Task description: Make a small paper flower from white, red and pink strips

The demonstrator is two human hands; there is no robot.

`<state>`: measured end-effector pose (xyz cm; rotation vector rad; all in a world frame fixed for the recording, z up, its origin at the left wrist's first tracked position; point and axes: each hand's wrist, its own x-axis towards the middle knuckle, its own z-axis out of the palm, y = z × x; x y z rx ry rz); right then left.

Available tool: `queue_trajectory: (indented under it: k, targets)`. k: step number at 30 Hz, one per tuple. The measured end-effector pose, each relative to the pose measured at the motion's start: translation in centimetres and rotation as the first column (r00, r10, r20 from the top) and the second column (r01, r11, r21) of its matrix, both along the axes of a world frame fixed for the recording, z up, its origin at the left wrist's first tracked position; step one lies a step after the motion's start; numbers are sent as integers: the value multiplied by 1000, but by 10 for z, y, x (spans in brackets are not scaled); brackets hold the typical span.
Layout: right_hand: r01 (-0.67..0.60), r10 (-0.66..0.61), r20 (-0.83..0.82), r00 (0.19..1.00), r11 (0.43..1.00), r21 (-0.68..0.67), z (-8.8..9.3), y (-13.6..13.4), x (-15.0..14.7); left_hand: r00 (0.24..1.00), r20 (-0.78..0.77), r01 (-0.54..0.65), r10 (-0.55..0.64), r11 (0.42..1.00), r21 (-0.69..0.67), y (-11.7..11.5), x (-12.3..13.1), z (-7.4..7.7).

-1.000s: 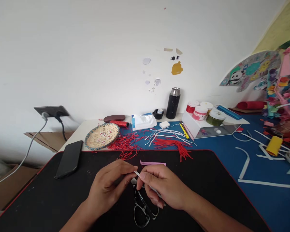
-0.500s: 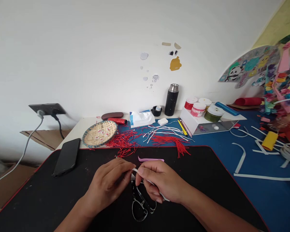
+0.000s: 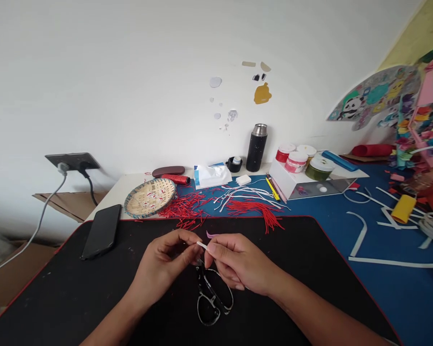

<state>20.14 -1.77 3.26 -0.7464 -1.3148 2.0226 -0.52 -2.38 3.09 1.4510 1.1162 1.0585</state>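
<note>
Gripping a thin white strip (image 3: 202, 245) in my right hand (image 3: 240, 264), thumb and index closed on it, end poking toward 10 o'clock. Left hand (image 3: 168, 262): thumb and forefinger bent in right at that end; can't tell if those fingers grip it. Strip's above the black mat (image 3: 285, 259). From my hands: scissors (image 3: 201, 279), loops at 6 o'clock; purple tool (image 3: 210, 235) at 12, partly hidden by my right hand; phone (image 3: 101, 231) at 9; woven basket (image 3: 133, 199) between 10 and 11; red cords (image 3: 261, 211) at 2 on the blue surface (image 3: 326, 206).
</note>
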Motion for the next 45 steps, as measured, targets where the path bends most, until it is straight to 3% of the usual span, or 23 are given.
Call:
queue_trajectory:
  k: [6,13,21,26,35,40,45]
  targets:
    - [44,-66,152,986,989,143,-2,1,1,977,183,148,-109,966,-214,10,-5,2]
    - [17,-99,302,948,965,262,-5,1,4,979,175,148,-107,958,-244,13,-14,3]
    - [-48,-125,403,907,918,394,-2,0,3,956,167,279,-239,919,-279,15,-16,-1]
    - [-55,-193,413,890,854,518,-1,2,4,967,109,251,-229,923,-292,15,-15,0]
    - [-180,-294,535,792,725,665,-13,7,5,971,-149,126,-187,930,-346,17,-8,1]
    - [-213,-303,555,775,701,680,-14,8,5,964,-183,118,-191,929,-350,17,-8,-3]
    - [-205,-311,569,761,717,666,-10,9,7,974,-203,40,-105,953,-301,22,-16,-4]
